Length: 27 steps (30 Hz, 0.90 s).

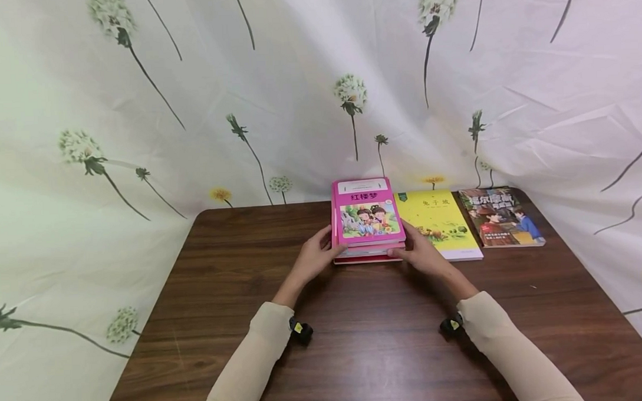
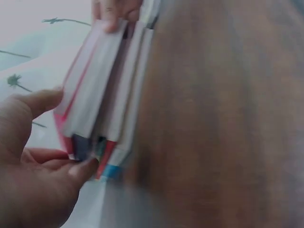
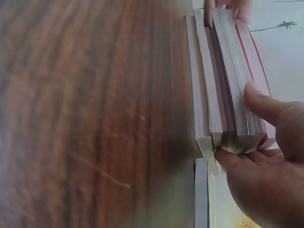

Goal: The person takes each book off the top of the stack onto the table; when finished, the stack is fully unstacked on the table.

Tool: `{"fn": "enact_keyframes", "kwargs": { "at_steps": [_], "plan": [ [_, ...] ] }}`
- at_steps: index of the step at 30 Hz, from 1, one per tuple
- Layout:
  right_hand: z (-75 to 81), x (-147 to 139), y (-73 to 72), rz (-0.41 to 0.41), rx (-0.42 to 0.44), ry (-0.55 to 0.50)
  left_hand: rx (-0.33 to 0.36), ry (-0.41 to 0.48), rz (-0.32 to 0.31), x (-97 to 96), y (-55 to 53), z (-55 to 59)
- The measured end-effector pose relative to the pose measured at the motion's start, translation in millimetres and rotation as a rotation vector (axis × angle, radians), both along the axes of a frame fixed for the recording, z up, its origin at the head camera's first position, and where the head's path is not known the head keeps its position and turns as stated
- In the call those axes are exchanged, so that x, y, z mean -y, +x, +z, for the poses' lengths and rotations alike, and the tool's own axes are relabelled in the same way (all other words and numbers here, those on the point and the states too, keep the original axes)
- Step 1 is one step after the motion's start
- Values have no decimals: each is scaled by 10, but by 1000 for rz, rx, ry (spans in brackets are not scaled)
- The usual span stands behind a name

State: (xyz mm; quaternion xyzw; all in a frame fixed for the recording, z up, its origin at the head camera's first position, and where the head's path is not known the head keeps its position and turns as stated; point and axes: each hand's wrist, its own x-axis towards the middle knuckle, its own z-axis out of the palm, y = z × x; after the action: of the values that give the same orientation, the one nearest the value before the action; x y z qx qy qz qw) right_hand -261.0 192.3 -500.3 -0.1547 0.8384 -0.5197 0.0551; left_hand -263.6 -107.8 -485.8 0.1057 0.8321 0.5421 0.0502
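Observation:
A stack of books point(image 1: 369, 216) sits at the back middle of the table, topped by a pink book with two cartoon children on its cover. My left hand point(image 1: 315, 257) grips the stack's left side, its thumb on the front edge. Across from it, my right hand point(image 1: 422, 253) holds the right side, thumb likewise at the front. Several book blocks point(image 2: 102, 85) of differing thickness show in the left wrist view, blurred. Fingers of the right hand point(image 3: 266, 166) bend around the end of the books point(image 3: 232, 95) in the right wrist view. The lower covers are mostly hidden.
Right of the stack lies a yellow book point(image 1: 444, 220), partly behind the right hand. Farther right is a dark comic-style book point(image 1: 499, 218). A white cloth with dandelion prints point(image 1: 296, 107) hangs behind the brown wooden table point(image 1: 238, 268).

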Motion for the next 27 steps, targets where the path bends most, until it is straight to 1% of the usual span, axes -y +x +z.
{"fn": "enact_keyframes", "kwargs": {
  "at_steps": [2,7,9,12,18,21,27],
  "plan": [
    [-2,13,12,-9,-8,1,-22,-15,41,6,-24,70],
    [5,54,40,-32,6,6,-114,-71,129,8,-129,223],
    [7,61,53,-39,18,10,-143,-90,141,1,-165,279],
    [4,66,64,-38,33,3,-161,-114,151,-23,-208,358],
    [-17,67,73,-42,33,6,-159,-161,146,-97,-325,477],
    [-34,65,66,-46,35,5,-133,-181,142,-128,-384,527],
    [-67,56,56,-58,33,27,-60,-279,128,-191,-483,586]
  ]
}}
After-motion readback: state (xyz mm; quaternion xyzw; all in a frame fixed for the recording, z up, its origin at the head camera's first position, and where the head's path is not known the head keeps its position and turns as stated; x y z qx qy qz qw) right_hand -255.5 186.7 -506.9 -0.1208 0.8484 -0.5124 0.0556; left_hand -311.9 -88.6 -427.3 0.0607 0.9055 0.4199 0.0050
